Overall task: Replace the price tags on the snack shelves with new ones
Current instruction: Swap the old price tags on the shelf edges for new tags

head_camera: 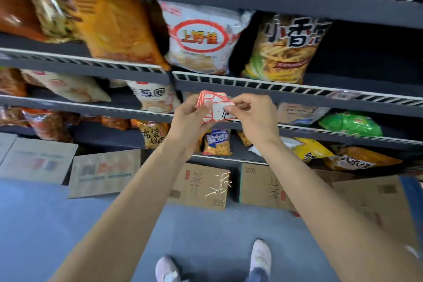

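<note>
Peeling one tag [225, 111] cleanly matters here: the left hand [190, 119] grips the stack of tags [211, 98] before the shelf rail [297, 96] while the right hand [254, 114] pinches the top one; lift slowly from its corner

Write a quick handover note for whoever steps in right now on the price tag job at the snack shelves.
Left hand grips the stack of red-bordered tags. Right hand pinches the top tag, which has writing on it and lies against the stack. Both are held in front of the middle shelf rail. One tag holder shows on that rail to the right, too blurred to read. No new tag visibly placed; placing the tags is all still to do.
</note>
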